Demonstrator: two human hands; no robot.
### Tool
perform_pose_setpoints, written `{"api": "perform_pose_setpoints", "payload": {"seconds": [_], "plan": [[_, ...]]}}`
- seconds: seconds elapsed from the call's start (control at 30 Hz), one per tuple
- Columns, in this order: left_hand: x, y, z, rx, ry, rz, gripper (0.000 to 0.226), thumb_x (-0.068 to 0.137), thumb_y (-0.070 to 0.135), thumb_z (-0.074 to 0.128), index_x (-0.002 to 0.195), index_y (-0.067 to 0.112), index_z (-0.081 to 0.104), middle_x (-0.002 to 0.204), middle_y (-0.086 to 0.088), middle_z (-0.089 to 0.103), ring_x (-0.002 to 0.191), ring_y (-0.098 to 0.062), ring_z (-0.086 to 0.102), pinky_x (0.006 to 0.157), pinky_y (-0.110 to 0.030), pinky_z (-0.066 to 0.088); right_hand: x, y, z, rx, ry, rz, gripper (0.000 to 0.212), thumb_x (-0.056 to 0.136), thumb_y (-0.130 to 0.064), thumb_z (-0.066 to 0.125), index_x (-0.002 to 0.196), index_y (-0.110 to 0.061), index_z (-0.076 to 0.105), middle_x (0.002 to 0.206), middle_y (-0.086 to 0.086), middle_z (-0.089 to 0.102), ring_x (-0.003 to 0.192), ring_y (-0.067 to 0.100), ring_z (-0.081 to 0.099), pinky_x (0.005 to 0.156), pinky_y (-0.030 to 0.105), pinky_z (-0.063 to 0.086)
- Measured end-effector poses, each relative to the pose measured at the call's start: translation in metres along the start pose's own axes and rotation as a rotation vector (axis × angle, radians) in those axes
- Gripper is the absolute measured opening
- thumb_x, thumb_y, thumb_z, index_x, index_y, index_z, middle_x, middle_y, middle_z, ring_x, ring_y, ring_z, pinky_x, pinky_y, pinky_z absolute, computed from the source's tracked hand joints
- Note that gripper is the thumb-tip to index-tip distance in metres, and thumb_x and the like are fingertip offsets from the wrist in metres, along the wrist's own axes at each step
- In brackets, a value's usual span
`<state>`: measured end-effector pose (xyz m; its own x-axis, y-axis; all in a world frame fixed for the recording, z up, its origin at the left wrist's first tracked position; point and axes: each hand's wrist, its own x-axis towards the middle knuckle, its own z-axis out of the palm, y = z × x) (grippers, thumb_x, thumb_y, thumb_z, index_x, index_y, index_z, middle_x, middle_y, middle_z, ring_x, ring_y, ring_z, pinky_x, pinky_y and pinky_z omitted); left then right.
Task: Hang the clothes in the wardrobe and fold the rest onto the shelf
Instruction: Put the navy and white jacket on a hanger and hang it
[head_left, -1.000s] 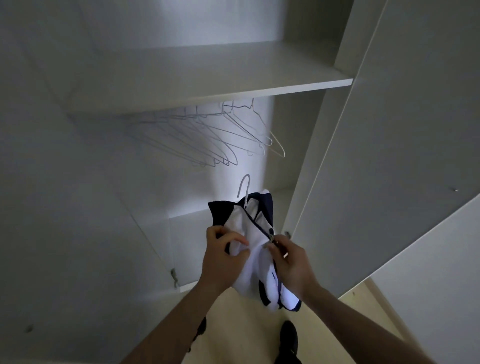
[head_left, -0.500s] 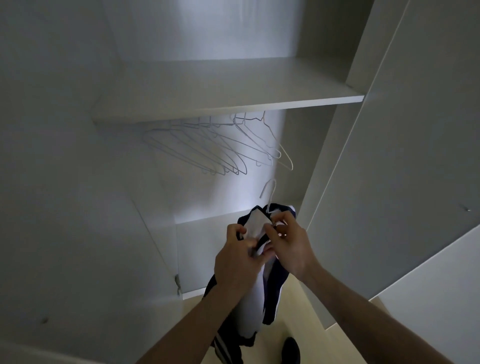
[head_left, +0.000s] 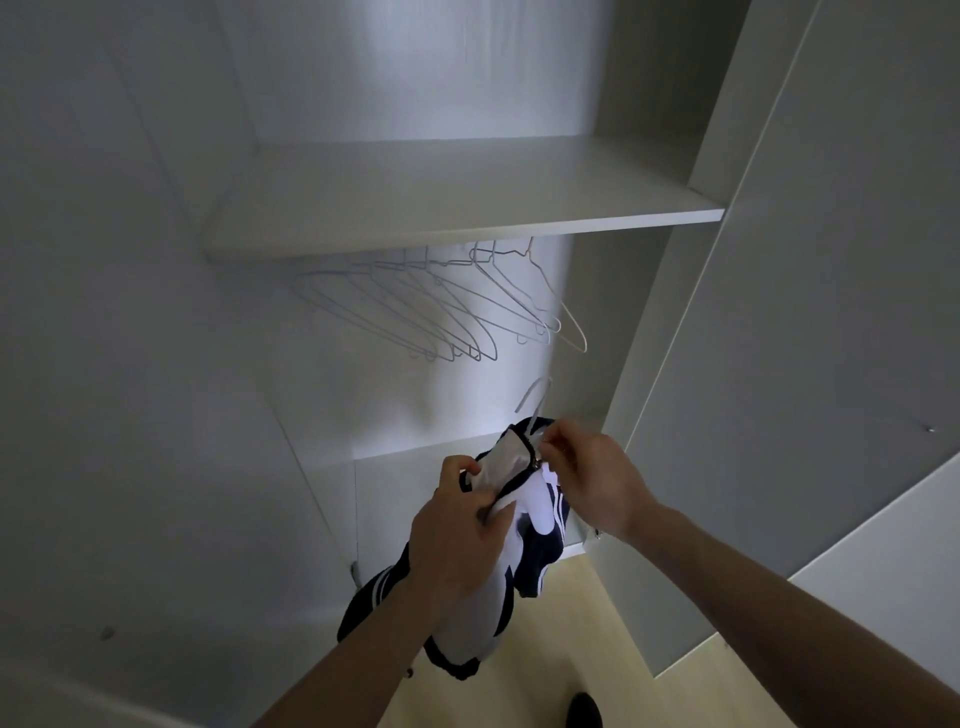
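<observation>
A navy and white zip jacket (head_left: 511, 473) hangs on a wire hanger (head_left: 535, 397) whose hook sticks up above the collar. My left hand (head_left: 460, 535) grips the jacket's front fabric below the collar. My right hand (head_left: 587, 475) pinches the zip edge at the collar, right beside the hanger's neck. The jacket's sleeves and hem droop below my hands, in front of the open wardrobe. The rail under the shelf is hidden.
Several bare wire hangers (head_left: 457, 306) hang under the white shelf (head_left: 457, 200). The wardrobe's open right door (head_left: 810, 312) stands close to my right arm. A lower panel edge (head_left: 415, 449) runs behind the jacket. Pale wooden floor (head_left: 587, 649) lies below.
The jacket has been raised and drops longer below my hands. My right hand rose from the zip's lower part to the collar. The view tilted upward.
</observation>
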<state>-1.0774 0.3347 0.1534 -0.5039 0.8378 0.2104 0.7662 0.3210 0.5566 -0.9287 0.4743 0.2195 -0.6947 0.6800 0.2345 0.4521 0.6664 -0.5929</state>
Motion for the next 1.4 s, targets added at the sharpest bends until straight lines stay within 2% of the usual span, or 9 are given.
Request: {"api": "perform_pose_setpoints", "payload": {"seconds": [0.17,0.27,0.47,0.6,0.77,0.87,1.0,1.2,1.4], "plan": [[-0.01,0.006,0.003,0.029,0.064,0.011,0.035,0.102,0.048,0.051,0.095,0.019,0.069,0.126,0.008,0.046,0.059,-0.006,0.054,0.065,-0.013,0.048,0.011,-0.011,0.021,0.187,0.186,0.155,0.014,0.101,-0.02,0.056,0.088,-0.019,0.061,0.072,-0.01,0.064,0.069,0.012,0.061,0.067,0.032,0.049],[-0.003,0.0,-0.011,0.011,0.039,0.005,0.038,0.103,0.05,0.048,0.096,0.019,0.07,0.129,0.01,0.041,0.058,-0.007,0.055,0.064,-0.012,0.042,0.01,-0.02,0.029,0.385,0.241,0.277,0.017,0.101,-0.017,0.056,0.086,-0.021,0.061,0.072,-0.007,0.067,0.066,0.006,0.061,0.067,0.027,0.046],[0.007,-0.007,-0.036,-0.046,-0.073,-0.052,0.042,0.087,0.069,0.057,0.104,0.031,0.051,0.116,0.017,0.039,0.077,-0.007,0.061,0.064,-0.016,0.044,0.01,-0.027,0.02,0.434,0.031,0.15,0.016,0.103,-0.015,0.054,0.088,-0.016,0.06,0.078,-0.001,0.073,0.077,0.015,0.069,0.07,0.029,0.056],[0.012,0.003,-0.037,0.009,-0.017,0.04,0.067,0.087,0.087,0.022,0.109,0.037,0.06,0.116,0.018,0.052,0.094,-0.007,0.063,0.081,-0.024,0.054,0.007,-0.035,0.02,0.507,-0.06,0.104,0.015,0.102,-0.011,0.056,0.089,-0.013,0.06,0.078,0.002,0.074,0.075,0.016,0.07,0.064,0.025,0.056],[0.011,0.007,-0.039,-0.077,0.05,0.038,0.031,0.098,0.057,0.055,0.092,0.031,0.069,0.104,0.019,0.051,0.075,-0.009,0.06,0.068,-0.015,0.045,0.005,-0.034,0.02,0.318,0.005,0.039,0.013,0.101,-0.018,0.062,0.088,-0.014,0.063,0.075,-0.004,0.072,0.073,0.013,0.069,0.07,0.021,0.052],[0.013,0.006,-0.037,-0.093,0.072,0.035,0.028,0.094,0.055,0.06,0.077,0.033,0.061,0.099,0.018,0.051,0.071,-0.01,0.058,0.063,-0.013,0.04,0.0,-0.032,0.029,0.279,0.124,0.111,0.015,0.099,-0.018,0.062,0.084,-0.016,0.063,0.07,-0.007,0.068,0.069,0.013,0.066,0.069,0.028,0.053],[0.013,0.008,-0.035,-0.14,0.092,0.056,0.034,0.093,0.05,0.062,0.069,0.03,0.048,0.101,0.018,0.049,0.066,-0.011,0.056,0.058,-0.024,0.045,-0.003,-0.038,0.036,0.344,0.221,0.158,0.023,0.097,-0.006,0.061,0.075,-0.015,0.06,0.064,-0.02,0.063,0.062,0.005,0.06,0.062,0.018,0.048],[0.012,-0.002,-0.039,-0.099,-0.011,0.109,0.029,0.095,0.052,0.061,0.081,0.027,0.063,0.111,0.021,0.041,0.071,-0.011,0.058,0.061,-0.021,0.046,-0.008,-0.032,0.014,0.154,-0.038,0.034,0.028,0.1,-0.009,0.056,0.078,-0.026,0.056,0.065,-0.022,0.059,0.069,0.0,0.06,0.066,0.021,0.046],[0.017,0.003,-0.046,-0.008,-0.07,0.154,0.031,0.097,0.058,0.056,0.09,0.03,0.068,0.115,0.021,0.041,0.073,-0.011,0.06,0.068,-0.025,0.051,-0.007,-0.032,0.005,-0.095,-0.201,-0.052,0.014,0.1,-0.034,0.06,0.095,-0.022,0.067,0.087,-0.012,0.07,0.076,0.006,0.062,0.069,0.019,0.047]]}}
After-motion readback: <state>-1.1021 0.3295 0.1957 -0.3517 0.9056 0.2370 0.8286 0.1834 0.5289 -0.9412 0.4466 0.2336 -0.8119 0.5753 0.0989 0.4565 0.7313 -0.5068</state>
